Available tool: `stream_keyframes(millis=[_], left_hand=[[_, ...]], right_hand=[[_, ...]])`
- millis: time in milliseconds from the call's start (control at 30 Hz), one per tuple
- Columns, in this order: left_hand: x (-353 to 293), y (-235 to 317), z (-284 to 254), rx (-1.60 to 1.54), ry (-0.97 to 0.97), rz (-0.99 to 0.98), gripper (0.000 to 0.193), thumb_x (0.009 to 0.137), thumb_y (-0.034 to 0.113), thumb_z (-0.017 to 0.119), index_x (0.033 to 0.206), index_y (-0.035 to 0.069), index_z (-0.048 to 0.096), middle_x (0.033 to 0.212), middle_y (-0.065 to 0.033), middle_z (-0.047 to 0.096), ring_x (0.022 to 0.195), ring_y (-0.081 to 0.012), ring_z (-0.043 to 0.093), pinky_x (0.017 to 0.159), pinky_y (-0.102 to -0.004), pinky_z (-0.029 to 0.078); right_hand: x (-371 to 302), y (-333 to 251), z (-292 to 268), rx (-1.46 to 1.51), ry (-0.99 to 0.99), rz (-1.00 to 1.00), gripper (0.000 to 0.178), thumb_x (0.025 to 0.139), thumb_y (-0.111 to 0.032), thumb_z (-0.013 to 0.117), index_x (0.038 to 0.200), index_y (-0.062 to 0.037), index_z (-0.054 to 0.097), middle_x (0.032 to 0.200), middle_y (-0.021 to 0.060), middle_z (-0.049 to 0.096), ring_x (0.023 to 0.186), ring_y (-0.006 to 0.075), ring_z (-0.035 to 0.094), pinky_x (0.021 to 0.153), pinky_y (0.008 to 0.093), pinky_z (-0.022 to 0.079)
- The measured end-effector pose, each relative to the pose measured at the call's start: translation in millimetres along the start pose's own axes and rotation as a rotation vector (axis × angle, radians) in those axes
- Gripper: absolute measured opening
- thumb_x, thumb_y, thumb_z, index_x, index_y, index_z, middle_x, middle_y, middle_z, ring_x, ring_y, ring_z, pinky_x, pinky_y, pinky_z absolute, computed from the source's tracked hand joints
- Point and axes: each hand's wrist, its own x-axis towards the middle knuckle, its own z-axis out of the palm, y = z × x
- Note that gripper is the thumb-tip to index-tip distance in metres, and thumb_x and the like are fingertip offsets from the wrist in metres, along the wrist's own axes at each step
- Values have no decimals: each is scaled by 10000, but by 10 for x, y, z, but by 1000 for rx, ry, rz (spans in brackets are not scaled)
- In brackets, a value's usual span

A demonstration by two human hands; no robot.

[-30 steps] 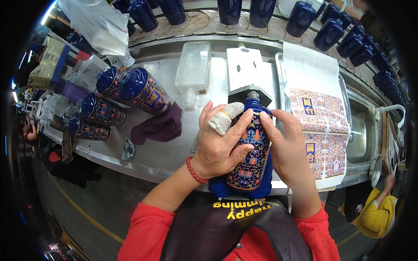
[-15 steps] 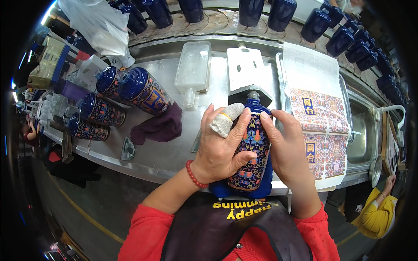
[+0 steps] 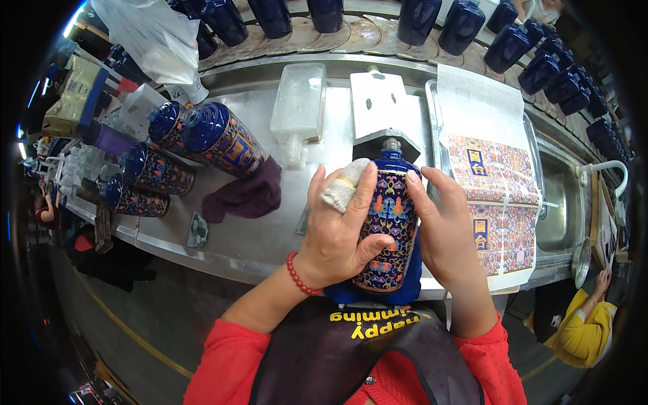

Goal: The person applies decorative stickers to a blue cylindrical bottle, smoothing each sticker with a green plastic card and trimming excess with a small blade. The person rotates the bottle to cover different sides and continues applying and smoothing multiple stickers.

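The metal counter [image 3: 250, 239] spans your view, with clock directions read from the bottle between your hands and twelve pointing away from you. Beyond it, from eleven to one o'clock, curves a slatted conveyor [image 3: 364, 30] bearing plain blue bottles [image 3: 418, 20]. At two to four o'clock lie patterned printed sheets [image 3: 499, 169]. Four patterned blue bottles [image 3: 219, 135] stand together at ten o'clock, while a white block [image 3: 376, 101] sits at twelve.

The patterned bottle [image 3: 390, 219] is directly before you, at the near edge of the counter. Its long axis runs almost from twelve to six, neck away from you and base towards you. This axis is the key relation: it passes between your palms, and neither hand is nearer, since both touch the bottle.

Your left hand [image 3: 341, 233] braces the nine-o'clock side, its thumb across the front and its index fingertip at the shoulder, towards eleven. Your right hand [image 3: 445, 226] clasps the three-o'clock side, thumb pressed at the shoulder towards one; how its hidden fingers bear on the back, you cannot tell.

A purple cloth [image 3: 253, 196] lies at ten o'clock. Smallest is the pale finger sleeve [image 3: 339, 194] on your left hand.
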Motion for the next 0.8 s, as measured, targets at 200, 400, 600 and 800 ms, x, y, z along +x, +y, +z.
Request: stream_keyframes(millis=[200,400,600,800], left_hand=[[-157,20,31,7,-70,-31,857,1016,628,483,1570,-21,407,1528,-248,468,1371,-442,417,1203,-634,169],[-112,59,8,75,-72,-14,859,1003,621,509,1563,-23,414,1518,-254,473,1356,-454,431,1197,-649,174],[-115,32,15,-33,-20,-6,850,1013,620,488,1561,-26,412,1514,-246,480,1367,-448,443,1190,-657,177],[-130,25,45,-7,-50,-5,831,1029,615,457,1577,-7,394,1513,-237,486,1382,-440,443,1193,-651,165]], right_hand=[[-64,-64,-57,-40,-57,-9,633,820,8,654,1432,-153,628,1398,172,535,1248,389,538,1010,473,465],[-59,-84,-39,-75,-65,0,618,834,-10,646,1433,-164,628,1409,168,527,1267,383,523,1014,467,455],[-84,-111,-56,-55,-59,6,622,835,0,639,1434,-168,625,1423,168,524,1273,378,527,997,462,456],[-144,-164,-77,-89,-94,4,610,845,-8,626,1437,-155,621,1471,173,507,1285,376,528,998,456,452]])
